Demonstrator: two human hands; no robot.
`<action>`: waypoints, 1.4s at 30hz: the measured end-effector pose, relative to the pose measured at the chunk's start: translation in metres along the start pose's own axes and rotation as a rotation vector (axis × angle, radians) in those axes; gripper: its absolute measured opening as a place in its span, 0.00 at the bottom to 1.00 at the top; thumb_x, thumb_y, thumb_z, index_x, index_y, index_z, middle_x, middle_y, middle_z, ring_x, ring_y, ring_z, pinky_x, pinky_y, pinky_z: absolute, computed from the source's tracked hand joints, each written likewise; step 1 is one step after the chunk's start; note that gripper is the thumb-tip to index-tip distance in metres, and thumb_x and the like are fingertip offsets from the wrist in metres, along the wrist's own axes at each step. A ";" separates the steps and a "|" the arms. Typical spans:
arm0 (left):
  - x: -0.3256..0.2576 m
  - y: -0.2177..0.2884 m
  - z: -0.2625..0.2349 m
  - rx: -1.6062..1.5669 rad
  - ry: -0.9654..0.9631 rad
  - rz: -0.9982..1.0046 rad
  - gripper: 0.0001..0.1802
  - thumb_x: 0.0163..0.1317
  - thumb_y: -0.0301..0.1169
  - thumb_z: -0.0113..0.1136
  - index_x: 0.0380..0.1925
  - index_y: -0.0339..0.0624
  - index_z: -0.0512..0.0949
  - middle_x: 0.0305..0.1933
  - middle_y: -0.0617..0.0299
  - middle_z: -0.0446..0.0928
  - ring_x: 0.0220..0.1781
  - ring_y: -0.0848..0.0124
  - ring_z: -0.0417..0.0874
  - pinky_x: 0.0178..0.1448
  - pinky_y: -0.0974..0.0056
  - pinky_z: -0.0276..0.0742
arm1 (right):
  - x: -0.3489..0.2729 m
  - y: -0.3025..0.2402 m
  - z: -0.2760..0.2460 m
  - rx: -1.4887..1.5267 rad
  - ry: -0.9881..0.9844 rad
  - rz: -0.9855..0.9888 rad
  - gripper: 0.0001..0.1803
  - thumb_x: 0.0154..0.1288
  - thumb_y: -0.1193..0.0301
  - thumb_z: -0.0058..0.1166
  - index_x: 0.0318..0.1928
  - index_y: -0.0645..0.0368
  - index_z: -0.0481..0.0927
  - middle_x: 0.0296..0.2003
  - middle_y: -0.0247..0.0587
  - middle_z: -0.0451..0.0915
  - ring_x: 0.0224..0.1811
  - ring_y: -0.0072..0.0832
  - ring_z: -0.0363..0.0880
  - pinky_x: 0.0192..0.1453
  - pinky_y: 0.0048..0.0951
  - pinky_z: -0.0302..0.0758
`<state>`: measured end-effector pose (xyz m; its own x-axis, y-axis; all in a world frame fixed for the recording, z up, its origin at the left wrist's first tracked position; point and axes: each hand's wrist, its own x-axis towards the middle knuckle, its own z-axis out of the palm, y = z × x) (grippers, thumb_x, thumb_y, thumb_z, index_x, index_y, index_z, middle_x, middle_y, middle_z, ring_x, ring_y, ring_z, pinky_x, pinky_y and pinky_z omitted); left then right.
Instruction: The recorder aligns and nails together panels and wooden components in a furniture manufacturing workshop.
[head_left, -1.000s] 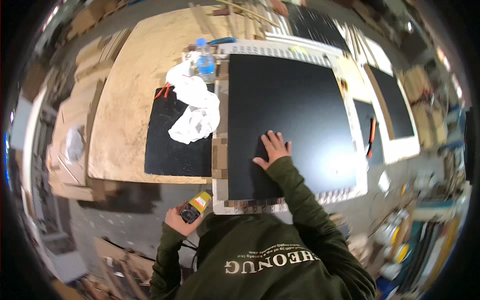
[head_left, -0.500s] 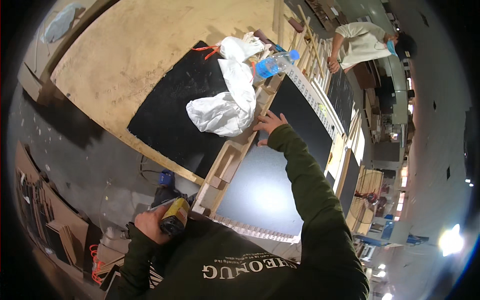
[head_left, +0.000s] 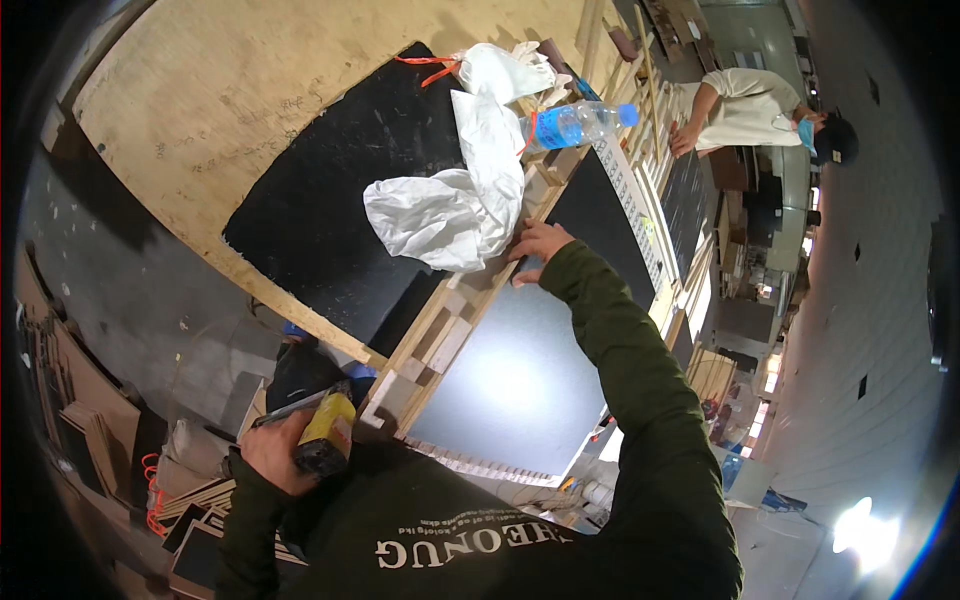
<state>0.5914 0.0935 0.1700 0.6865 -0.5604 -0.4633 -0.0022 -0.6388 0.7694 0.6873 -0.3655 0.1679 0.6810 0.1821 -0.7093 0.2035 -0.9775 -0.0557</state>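
Note:
My left hand (head_left: 268, 452) grips a yellow and black power tool (head_left: 322, 437) close to my chest, at the near corner of a wooden frame (head_left: 440, 340). My right hand (head_left: 538, 245) rests with fingers bent on the frame's edge, beside a crumpled white cloth (head_left: 455, 195). The frame borders a large dark panel (head_left: 520, 360) that reflects light. A second black panel (head_left: 340, 215) lies to the left on a plywood sheet (head_left: 230, 90).
A clear plastic water bottle (head_left: 570, 124) with a blue cap lies past the white cloth. Another person in a light top (head_left: 745, 105) bends over a bench at the upper right. Stacked boards (head_left: 80, 430) stand at the lower left.
My head has turned and tilted left, swinging the bench diagonal. My right hand slid from the middle of the dark panel to the frame's edge by the cloth. The tool stays in my left hand.

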 end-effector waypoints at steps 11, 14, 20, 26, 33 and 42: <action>0.014 0.006 0.004 -0.055 -0.056 -0.063 0.29 0.36 0.42 0.67 0.42 0.46 0.74 0.31 0.51 0.78 0.35 0.52 0.80 0.38 0.54 0.74 | 0.019 0.004 -0.017 0.086 -0.210 0.067 0.19 0.41 0.56 0.67 0.38 0.37 0.82 0.46 0.28 0.73 0.60 0.29 0.63 0.65 0.68 0.36; 0.025 0.011 0.004 -0.073 -0.047 -0.066 0.27 0.37 0.40 0.66 0.41 0.44 0.74 0.30 0.50 0.78 0.34 0.51 0.80 0.37 0.54 0.74 | 0.021 0.002 -0.019 0.070 -0.198 0.040 0.17 0.41 0.54 0.66 0.36 0.38 0.82 0.40 0.27 0.73 0.55 0.29 0.67 0.63 0.71 0.40; 0.039 0.014 0.008 -0.100 -0.037 -0.067 0.26 0.39 0.40 0.66 0.41 0.43 0.74 0.29 0.49 0.78 0.32 0.51 0.80 0.36 0.54 0.75 | 0.020 0.004 -0.021 0.046 -0.252 -0.042 0.17 0.43 0.59 0.66 0.38 0.40 0.81 0.45 0.23 0.75 0.60 0.28 0.63 0.60 0.74 0.40; 0.043 0.009 0.006 -0.095 -0.088 -0.104 0.28 0.38 0.40 0.65 0.43 0.43 0.74 0.30 0.50 0.78 0.33 0.52 0.80 0.36 0.54 0.74 | 0.018 0.009 -0.020 -0.088 -0.120 -0.146 0.17 0.45 0.56 0.63 0.40 0.33 0.80 0.40 0.22 0.76 0.57 0.26 0.65 0.64 0.67 0.41; 0.049 0.008 0.011 -0.123 -0.091 -0.169 0.28 0.37 0.39 0.64 0.43 0.43 0.74 0.30 0.50 0.78 0.33 0.52 0.80 0.37 0.54 0.74 | 0.025 0.021 -0.018 0.024 -0.098 -0.247 0.14 0.41 0.59 0.64 0.35 0.33 0.82 0.39 0.23 0.77 0.54 0.27 0.67 0.65 0.50 0.46; 0.059 0.008 0.007 -0.114 -0.085 -0.150 0.28 0.37 0.42 0.66 0.41 0.46 0.74 0.29 0.51 0.78 0.31 0.51 0.79 0.35 0.54 0.74 | 0.034 0.020 -0.024 0.109 -0.126 -0.331 0.15 0.38 0.63 0.67 0.33 0.42 0.82 0.42 0.30 0.76 0.52 0.35 0.68 0.59 0.41 0.56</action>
<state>0.6269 0.0516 0.1452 0.6088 -0.5093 -0.6082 0.1808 -0.6575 0.7315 0.7310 -0.3766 0.1595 0.4973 0.4824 -0.7211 0.3174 -0.8747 -0.3663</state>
